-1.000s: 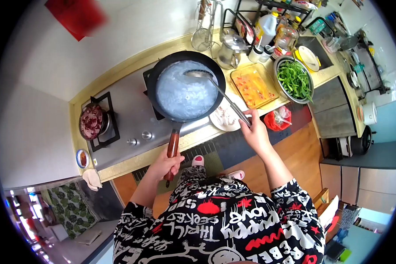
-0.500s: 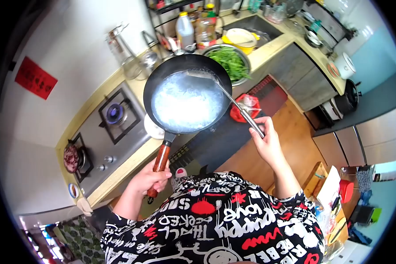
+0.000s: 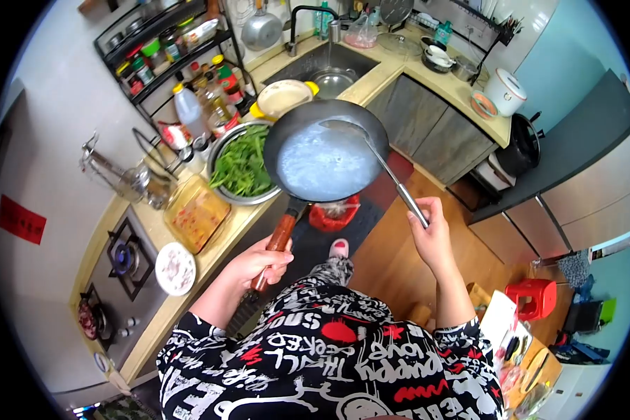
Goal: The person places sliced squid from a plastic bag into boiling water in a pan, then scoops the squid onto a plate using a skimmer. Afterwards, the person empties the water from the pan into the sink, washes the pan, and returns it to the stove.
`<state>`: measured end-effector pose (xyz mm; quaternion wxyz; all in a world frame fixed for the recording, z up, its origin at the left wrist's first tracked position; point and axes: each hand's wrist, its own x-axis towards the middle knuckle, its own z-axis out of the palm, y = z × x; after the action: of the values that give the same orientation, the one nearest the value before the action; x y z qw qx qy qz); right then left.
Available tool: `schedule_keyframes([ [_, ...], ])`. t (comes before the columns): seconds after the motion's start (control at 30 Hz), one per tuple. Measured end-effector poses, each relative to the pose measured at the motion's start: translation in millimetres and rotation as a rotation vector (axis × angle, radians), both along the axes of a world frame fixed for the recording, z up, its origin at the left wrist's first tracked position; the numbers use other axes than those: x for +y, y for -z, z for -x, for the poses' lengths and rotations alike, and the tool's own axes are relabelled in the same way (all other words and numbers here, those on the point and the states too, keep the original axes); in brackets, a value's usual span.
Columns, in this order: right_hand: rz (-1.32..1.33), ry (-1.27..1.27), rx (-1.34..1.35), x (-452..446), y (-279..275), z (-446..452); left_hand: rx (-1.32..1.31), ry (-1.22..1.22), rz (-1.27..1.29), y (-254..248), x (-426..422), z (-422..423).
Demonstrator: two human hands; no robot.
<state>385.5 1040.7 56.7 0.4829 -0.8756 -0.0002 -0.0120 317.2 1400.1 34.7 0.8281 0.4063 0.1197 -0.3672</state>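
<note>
Holding cloudy liquid (image 3: 322,169), the black wok (image 3: 364,116) is gripped by left hand (image 3: 264,262), metal spatula (image 3: 400,186) by right hand (image 3: 432,234).

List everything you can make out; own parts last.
Wok: 1, black, in left hand
Liquid: 1 pool, cloudy, in wok
Utensil: 1, silver, in right hand
Bowl: 1, silver, left of wok
Leafy greens: 1 heap, green, bowl
Glass dish: 1, yellowish, on counter
Plate: 1, white, on counter
Two-handled pot: 1, cream, beyond wok
Sink: 1, dark, beyond pot
Stove: 1, grey, left
Bottles: several, mixed, behind bowl
Jars: several, mixed, upper left
Container: 1, red, below wok
Stool: 1, red, lower right
Left hand: 1, bare, wok handle
Right hand: 1, bare, utensil
</note>
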Motion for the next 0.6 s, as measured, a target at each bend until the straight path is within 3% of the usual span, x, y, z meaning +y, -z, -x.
schedule_keyframes([
  [0.33, 0.106, 0.03, -0.07, -101, 21, -229, -0.116, 0.054, 0.017, 41, -108, -233],
  [0.6, 0.085, -0.161, -0.122, -129, 66, -437, -0.176, -0.17, -0.046, 78, -179, -383],
])
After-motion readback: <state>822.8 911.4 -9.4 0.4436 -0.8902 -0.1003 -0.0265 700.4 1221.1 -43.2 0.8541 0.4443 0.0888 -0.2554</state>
